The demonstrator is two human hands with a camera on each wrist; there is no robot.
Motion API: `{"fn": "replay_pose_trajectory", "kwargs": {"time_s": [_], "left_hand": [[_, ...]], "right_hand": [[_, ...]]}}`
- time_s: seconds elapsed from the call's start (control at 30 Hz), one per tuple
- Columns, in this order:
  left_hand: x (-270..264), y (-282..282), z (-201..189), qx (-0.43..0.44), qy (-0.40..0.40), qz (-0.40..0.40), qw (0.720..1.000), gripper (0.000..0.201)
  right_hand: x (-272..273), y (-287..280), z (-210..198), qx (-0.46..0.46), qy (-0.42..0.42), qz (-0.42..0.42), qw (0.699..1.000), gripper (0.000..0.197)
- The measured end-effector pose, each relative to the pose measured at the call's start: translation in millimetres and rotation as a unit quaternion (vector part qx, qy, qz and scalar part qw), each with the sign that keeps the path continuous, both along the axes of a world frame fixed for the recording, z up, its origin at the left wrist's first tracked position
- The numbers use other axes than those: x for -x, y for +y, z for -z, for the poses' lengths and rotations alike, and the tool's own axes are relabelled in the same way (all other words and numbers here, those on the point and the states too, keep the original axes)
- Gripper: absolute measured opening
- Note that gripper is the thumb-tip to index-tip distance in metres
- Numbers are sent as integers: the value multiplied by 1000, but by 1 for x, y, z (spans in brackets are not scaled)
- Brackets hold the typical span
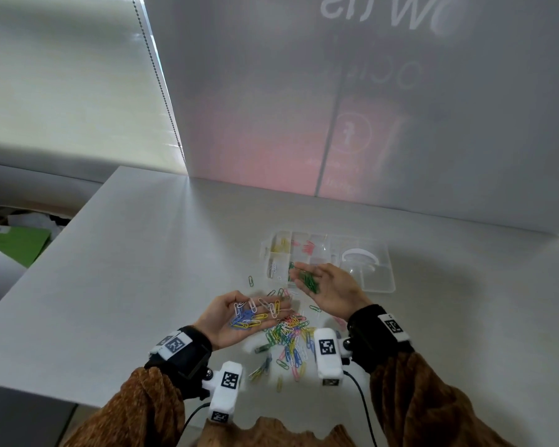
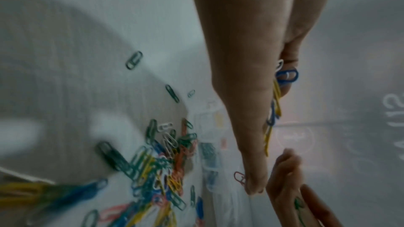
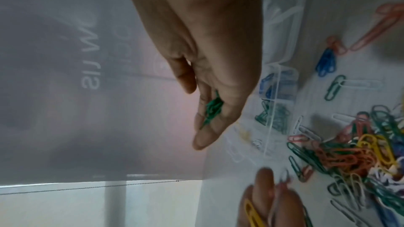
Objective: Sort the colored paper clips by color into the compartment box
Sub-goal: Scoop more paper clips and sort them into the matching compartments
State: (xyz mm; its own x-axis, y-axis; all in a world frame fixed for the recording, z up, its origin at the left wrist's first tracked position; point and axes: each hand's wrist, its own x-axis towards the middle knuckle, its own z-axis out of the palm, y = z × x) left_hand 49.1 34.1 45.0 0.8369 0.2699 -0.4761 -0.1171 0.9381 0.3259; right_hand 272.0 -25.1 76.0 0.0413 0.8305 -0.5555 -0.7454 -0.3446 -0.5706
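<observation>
My left hand (image 1: 259, 306) is palm up over the table, and white, blue and yellow clips (image 1: 249, 317) lie on its relaxed fingers. The left wrist view shows that hand (image 2: 251, 127) edge-on, with blue and yellow clips (image 2: 276, 92) on top. My right hand (image 1: 310, 277) is palm up just above the near edge of the clear compartment box (image 1: 376, 279) and carries a bunch of green clips (image 1: 309, 280); they also show as green clips (image 3: 213, 108) on the fingers. A mixed clip pile (image 1: 288, 337) lies on the table between my wrists.
The box has yellow clips (image 1: 281, 245), pink clips (image 1: 307, 246) and white clips (image 1: 273, 267) in separate cells. Green clips (image 3: 277, 116) and blue clips (image 3: 284, 82) fill two nearer cells. A lone green clip (image 1: 251, 281) lies left of the box. A grey wall stands behind.
</observation>
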Motion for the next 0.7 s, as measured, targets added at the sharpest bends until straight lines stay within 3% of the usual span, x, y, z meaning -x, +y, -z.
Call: {"fn": "replay_pose_trajectory", "kwargs": {"time_s": [0.1,0.23,0.33,0.4,0.53,0.6,0.7], "left_hand": [[20,1,10,-16,0,1,1000,55],[33,4,13,11,0,-25,1000,63],[32,4,15,9,-3,-27,1000,63],[25,3,13,4,4,-32,999,63],[12,2,10,1,5,-23,1000,60],[8,4,12,-17,-1,-16,1000,54],[3,6,8,-22,-12,-5,1000,53]], "right_hand": [[-3,13,13,25,-14,37,999,36],[-11,35,24,65,-84,51,993,45],[-12,51,28,82,-168,21,982,14],[-9,63,31,98,-242,-13,965,12],[1,76,25,126,-352,-114,920,27],[-3,78,27,117,-429,-149,883,30],[-6,69,17,47,-436,-123,890,25]]}}
